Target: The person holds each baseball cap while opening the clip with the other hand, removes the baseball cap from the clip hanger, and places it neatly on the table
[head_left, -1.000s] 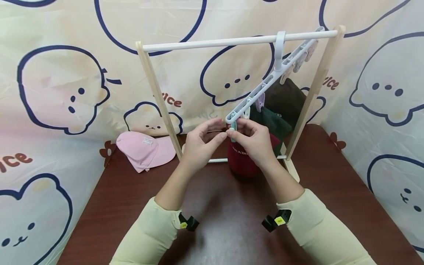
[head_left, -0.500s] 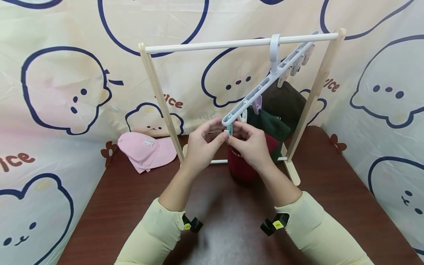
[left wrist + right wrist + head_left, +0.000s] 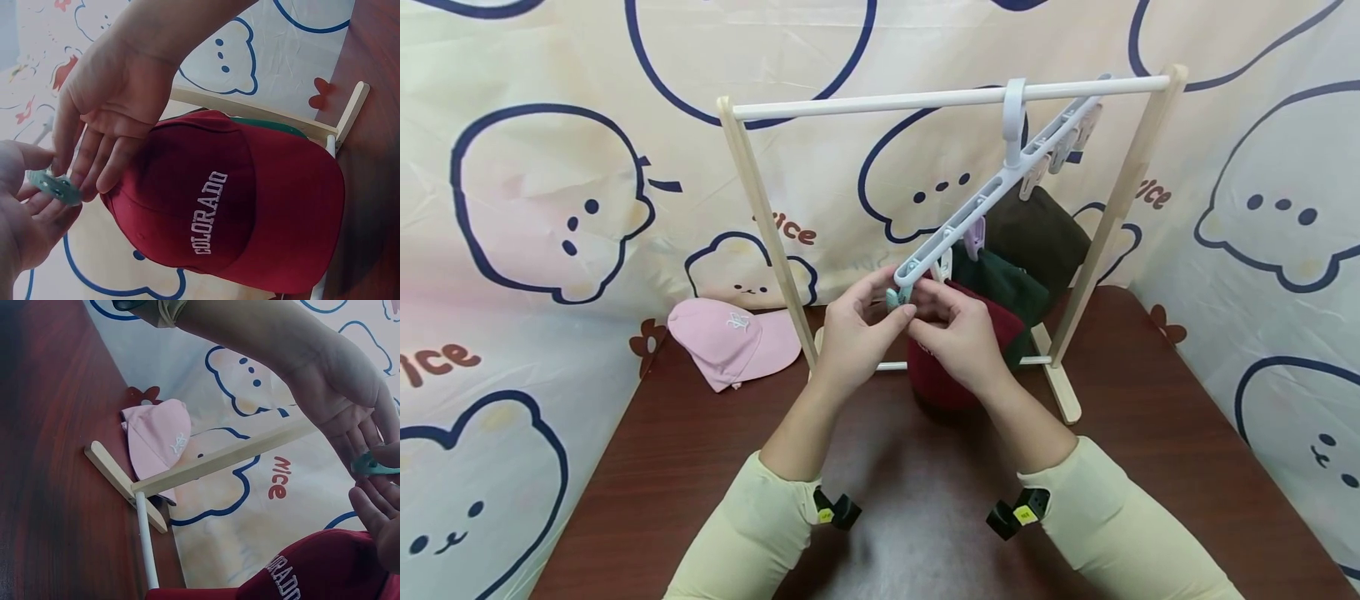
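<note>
A pale blue clip hanger (image 3: pixel 977 204) hangs from the rack's top bar by its hook, near end tilted down. My left hand (image 3: pixel 860 321) and right hand (image 3: pixel 958 333) meet at that end, thumbs and fingers pinching a teal clothespin (image 3: pixel 897 296). In the left wrist view the clothespin (image 3: pixel 57 187) sits between both hands' fingers. Just behind the right hand hangs a red baseball cap (image 3: pixel 212 206) lettered COLORADO; how its upper edge is held is partly hidden. A green cap (image 3: pixel 1011 287) and a dark brown cap (image 3: pixel 1041 237) hang farther along.
A pink cap (image 3: pixel 733 342) lies on the brown table (image 3: pixel 700 467), left of the wooden rack (image 3: pixel 767 225). The rack's uprights and low white rod (image 3: pixel 147 544) stand around the work. More clips (image 3: pixel 1063 150) dangle at the hanger's far end. A printed cloth (image 3: pixel 550 358) surrounds the table.
The hanger has shifted left along the bar, its near end moving left and slightly down. The teal clothespin has tilted leftward. The red cap has moved slightly left.
</note>
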A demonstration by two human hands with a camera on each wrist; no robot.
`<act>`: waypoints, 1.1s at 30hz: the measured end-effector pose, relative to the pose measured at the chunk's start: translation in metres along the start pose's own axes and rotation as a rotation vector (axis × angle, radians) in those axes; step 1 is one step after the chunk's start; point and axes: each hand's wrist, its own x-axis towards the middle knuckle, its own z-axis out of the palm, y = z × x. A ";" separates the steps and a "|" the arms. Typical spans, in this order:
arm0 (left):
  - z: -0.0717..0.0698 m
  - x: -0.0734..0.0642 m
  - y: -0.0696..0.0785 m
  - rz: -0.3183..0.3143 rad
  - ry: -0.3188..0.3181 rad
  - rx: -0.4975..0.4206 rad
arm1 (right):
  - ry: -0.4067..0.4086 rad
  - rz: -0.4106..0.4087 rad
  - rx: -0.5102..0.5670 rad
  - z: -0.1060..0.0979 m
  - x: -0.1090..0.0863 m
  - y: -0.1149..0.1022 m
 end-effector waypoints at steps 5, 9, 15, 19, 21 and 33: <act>0.000 -0.003 0.016 -0.020 0.049 0.074 | -0.026 -0.001 -0.028 0.000 -0.001 -0.002; 0.000 -0.003 0.021 -0.009 0.070 0.075 | -0.035 -0.018 -0.048 -0.002 -0.002 -0.005; -0.004 0.003 0.000 0.004 0.088 0.047 | 0.059 -0.077 -0.087 -0.010 0.001 -0.008; -0.007 0.004 -0.009 0.014 0.091 0.025 | 0.159 -0.113 -0.067 -0.019 0.007 -0.013; -0.008 0.004 -0.010 0.015 0.095 0.016 | 0.205 -0.124 -0.064 -0.025 0.011 -0.015; -0.009 0.002 -0.013 0.038 0.093 0.000 | 0.231 -0.072 -0.267 -0.033 0.025 -0.013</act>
